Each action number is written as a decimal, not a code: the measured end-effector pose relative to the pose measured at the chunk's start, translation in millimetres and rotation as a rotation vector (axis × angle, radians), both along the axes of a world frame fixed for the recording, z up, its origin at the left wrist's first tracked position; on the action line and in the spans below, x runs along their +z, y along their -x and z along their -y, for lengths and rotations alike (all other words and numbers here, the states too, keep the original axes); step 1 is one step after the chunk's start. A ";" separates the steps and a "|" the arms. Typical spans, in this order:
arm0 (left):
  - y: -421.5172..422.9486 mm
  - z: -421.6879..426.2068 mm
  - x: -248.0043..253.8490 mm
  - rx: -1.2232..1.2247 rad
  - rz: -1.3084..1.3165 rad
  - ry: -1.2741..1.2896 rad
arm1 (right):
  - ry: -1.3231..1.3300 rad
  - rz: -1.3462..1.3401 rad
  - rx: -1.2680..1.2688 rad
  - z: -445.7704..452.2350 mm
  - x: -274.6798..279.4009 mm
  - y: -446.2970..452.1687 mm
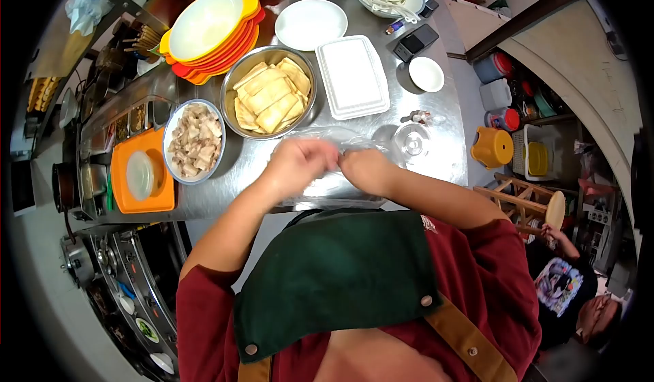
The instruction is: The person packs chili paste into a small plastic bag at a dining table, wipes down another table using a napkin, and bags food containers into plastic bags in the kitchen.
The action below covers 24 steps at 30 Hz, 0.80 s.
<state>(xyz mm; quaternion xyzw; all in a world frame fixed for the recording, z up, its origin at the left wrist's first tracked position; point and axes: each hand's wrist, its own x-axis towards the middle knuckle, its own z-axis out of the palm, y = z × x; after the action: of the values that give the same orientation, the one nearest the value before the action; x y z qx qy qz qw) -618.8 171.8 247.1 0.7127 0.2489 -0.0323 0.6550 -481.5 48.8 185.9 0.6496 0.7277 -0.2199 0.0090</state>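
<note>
Two hands (300,165) (368,171) close together over clear plastic (327,194)

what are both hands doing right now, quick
Left hand: blurred, fingers bent beside the clear plastic; whether it grips cannot be told.
Right hand: closed, apparently pinching the plastic.

Yellow-orange plastic stool (492,147) near a wooden stool (555,209)

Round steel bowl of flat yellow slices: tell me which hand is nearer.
Left. The left hand is just nearside of the bowl; the right hand is farther rightward.
</note>
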 end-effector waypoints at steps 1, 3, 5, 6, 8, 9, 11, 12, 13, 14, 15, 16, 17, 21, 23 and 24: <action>-8.7 -13.4 -9.3 0.223 0.112 0.253 | -0.002 -0.089 -0.001 0.4 16.2 -2.3; -36.6 -33.7 -21.5 0.403 0.151 0.019 | -0.117 -0.463 -0.266 -3.3 66.2 -22.7; -64.5 -36.2 -25.1 0.406 0.098 -0.079 | -0.422 -0.602 -0.631 -20.8 65.4 -72.4; -77.9 -36.7 -22.7 0.355 0.008 0.004 | -0.415 -0.624 -0.727 -36.4 57.0 -100.7; -95.3 -32.7 -18.7 0.296 -0.076 0.077 | -0.201 -0.611 -0.943 -56.8 13.1 -134.7; -101.3 -29.9 -18.0 0.251 -0.086 -0.063 | -0.207 -0.611 -0.944 -61.0 0.6 -141.7; -104.2 -28.4 -27.0 0.213 -0.100 -0.201 | 0.181 -0.922 -0.852 -67.8 -14.2 -145.8; -103.7 -27.4 -34.3 0.253 -0.152 -0.288 | 0.217 -1.124 -0.805 -67.9 -6.2 -139.5; -103.0 -27.0 -41.6 0.290 -0.206 -0.372 | 0.222 -1.129 -0.803 -69.7 -1.7 -138.3; -103.4 -28.7 -49.0 0.291 -0.213 -0.370 | 0.267 -1.235 -0.803 -70.1 1.1 -137.1; -104.5 -29.1 -46.9 0.349 -0.281 -0.035 | 0.314 -1.340 -0.805 -68.4 0.5 -136.0; -106.4 -30.6 -46.3 0.404 -0.342 0.301 | 0.320 -1.341 -0.805 -68.6 -7.2 -139.4; -108.8 -34.8 -57.7 0.407 -0.344 0.304 | 0.347 -1.371 -0.851 -70.8 -19.3 -145.6; -117.4 -43.6 -84.5 0.475 -0.148 0.584 | 0.281 -1.473 -0.907 -71.2 -18.6 -141.5; -117.4 -41.4 -83.4 0.472 -0.107 0.574 | 0.274 -1.440 -0.900 -66.9 -4.2 -139.0; -115.7 -37.9 -74.6 0.488 -0.094 0.564 | 0.257 -1.408 -0.900 -65.7 5.8 -138.6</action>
<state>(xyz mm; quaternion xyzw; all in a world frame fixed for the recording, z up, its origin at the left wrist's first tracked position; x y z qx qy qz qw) -503.0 209.7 172.5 0.4219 0.4224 0.0248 0.8019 -342.9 114.5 191.7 0.5828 0.2049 -0.6370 -0.4610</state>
